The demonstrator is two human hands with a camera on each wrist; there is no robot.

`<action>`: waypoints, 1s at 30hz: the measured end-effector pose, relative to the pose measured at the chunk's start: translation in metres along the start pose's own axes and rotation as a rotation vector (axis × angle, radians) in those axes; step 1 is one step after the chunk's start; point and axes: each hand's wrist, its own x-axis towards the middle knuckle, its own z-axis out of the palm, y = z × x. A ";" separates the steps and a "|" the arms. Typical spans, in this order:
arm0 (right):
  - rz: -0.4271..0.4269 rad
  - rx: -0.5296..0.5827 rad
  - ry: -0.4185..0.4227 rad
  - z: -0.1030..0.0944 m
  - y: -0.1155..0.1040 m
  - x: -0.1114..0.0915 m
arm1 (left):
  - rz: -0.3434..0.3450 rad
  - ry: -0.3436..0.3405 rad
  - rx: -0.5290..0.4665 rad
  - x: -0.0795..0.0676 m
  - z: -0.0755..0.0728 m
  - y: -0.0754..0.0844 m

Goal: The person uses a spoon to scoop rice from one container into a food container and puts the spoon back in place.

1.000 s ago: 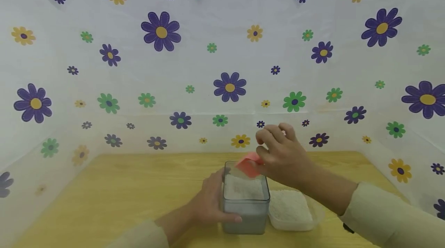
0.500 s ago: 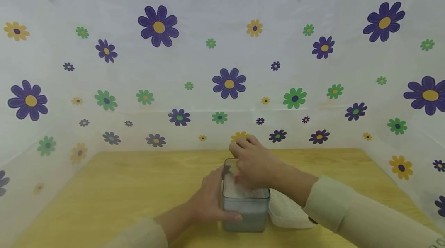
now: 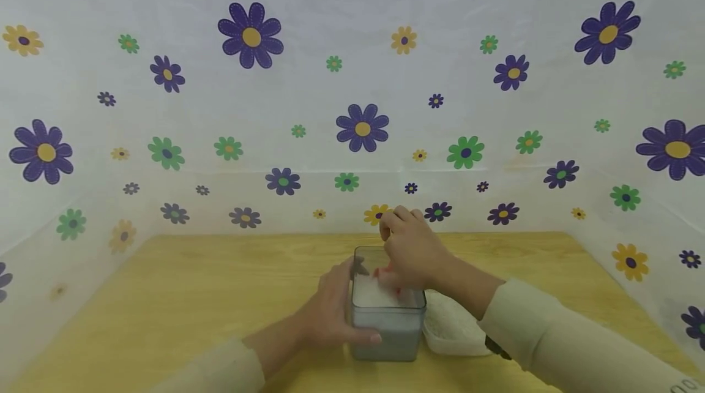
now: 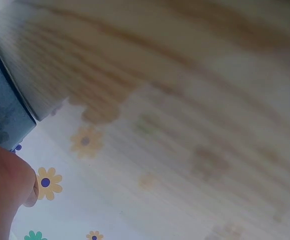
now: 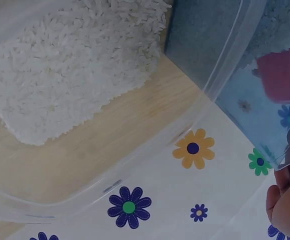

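Note:
A grey-blue see-through container point(image 3: 388, 335) with an open top stands on the table, with white rice point(image 3: 371, 292) filling it most of the way up. My left hand point(image 3: 330, 307) holds it from the left, thumb across the front and fingers along the side. Inside the rim, my right hand point(image 3: 415, 252) grips a pink-red scoop point(image 5: 282, 77); in the head view the hand covers most of it. Through the container wall, the right wrist view shows the scoop's square bowl near the rice. In the left wrist view only part of the left hand point(image 4: 7, 190) shows, beside the container.
Close against the container's right side sits a shallow clear tub point(image 3: 457, 347) with rice point(image 5: 75, 75) heaped in it. The right forearm passes over this tub. A flower-printed white sheet point(image 3: 308, 93) walls in the back and sides of the wooden table point(image 3: 220, 295).
The right hand lowered the scoop from a tilted position above the container into it, then shifted slightly up and right. The left hand kept its hold on the container.

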 end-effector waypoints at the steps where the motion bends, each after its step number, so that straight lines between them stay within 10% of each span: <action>1: 0.020 0.014 0.002 0.001 0.001 0.000 | 0.002 -0.001 -0.002 0.000 0.000 0.000; 30: 0.088 0.161 0.025 0.003 0.000 -0.004 | -0.029 -0.022 -0.001 -0.001 -0.001 0.002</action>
